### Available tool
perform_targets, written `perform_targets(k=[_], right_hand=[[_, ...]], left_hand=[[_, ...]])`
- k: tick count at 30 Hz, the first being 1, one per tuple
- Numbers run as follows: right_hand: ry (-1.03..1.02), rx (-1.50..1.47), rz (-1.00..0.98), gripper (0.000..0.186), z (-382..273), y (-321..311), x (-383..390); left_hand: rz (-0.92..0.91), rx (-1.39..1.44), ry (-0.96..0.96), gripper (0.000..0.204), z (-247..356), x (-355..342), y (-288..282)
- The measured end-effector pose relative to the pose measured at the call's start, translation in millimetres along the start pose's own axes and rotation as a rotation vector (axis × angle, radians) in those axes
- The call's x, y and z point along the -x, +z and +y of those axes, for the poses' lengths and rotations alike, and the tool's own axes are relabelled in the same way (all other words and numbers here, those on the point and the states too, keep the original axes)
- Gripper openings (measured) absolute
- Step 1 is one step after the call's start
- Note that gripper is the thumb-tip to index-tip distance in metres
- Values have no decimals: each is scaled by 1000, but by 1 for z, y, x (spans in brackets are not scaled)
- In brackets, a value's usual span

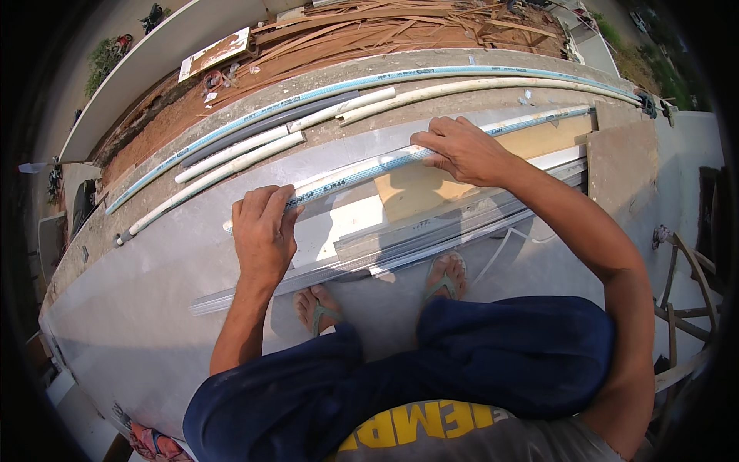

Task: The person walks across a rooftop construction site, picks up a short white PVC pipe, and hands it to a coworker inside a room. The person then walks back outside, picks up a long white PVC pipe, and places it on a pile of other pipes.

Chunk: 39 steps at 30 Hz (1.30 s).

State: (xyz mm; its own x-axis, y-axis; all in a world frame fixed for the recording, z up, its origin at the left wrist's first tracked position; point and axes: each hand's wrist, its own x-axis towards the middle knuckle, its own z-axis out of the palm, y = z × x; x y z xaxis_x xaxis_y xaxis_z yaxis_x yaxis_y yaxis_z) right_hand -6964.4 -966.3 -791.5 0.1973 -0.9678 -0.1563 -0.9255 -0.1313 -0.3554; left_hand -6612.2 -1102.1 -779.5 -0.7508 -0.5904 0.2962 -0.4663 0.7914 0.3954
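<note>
A long white plastic pipe with a blue patterned side (362, 171) lies slantwise across in front of me, its right end reaching far to the right. Close to the pipe's left end, my left hand (263, 231) is closed round it. Further along, my right hand (462, 152) grips the same pipe from above, thumb and fingers bent over it. Beneath the pipe are a tan board (419, 199), a white panel (350, 227) and a bundle of grey metal profiles (400, 245). My fingers hide parts of the pipe.
Beyond lie more white pipes (231, 152), dark grey pipes (269, 127) and a long blue-patterned pipe (339, 91) along the ledge. Wooden strips (346, 35) are heaped on reddish ground below. My sandalled feet (446, 277) stand by the profiles. Wooden legs (693, 266) stick out at right.
</note>
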Motion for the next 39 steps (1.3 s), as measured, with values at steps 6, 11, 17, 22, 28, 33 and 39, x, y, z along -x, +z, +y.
perform_targets(k=[6,11,17,22,28,33,39], right_hand=[[31,147,74,41,5,13,-1],[-106,283,242,47,-5,27,7],[-248,183,208,42,-25,36,5],[-266,143,246,42,-27,42,7],[-280,100,251,39,-30,45,8],[-270,69,230,39,-31,47,9],[-177,91,203,40,-25,52,5]], left_hand=[[-46,23,-112,31,-6,3,5],[-72,29,-206,31,-23,9,19],[-79,20,-233,31,-37,12,25],[-85,42,-252,28,-40,12,30],[-114,41,-287,32,-47,12,39],[-97,-16,-190,31,-46,11,46],[-229,-25,-145,15,-54,11,42]])
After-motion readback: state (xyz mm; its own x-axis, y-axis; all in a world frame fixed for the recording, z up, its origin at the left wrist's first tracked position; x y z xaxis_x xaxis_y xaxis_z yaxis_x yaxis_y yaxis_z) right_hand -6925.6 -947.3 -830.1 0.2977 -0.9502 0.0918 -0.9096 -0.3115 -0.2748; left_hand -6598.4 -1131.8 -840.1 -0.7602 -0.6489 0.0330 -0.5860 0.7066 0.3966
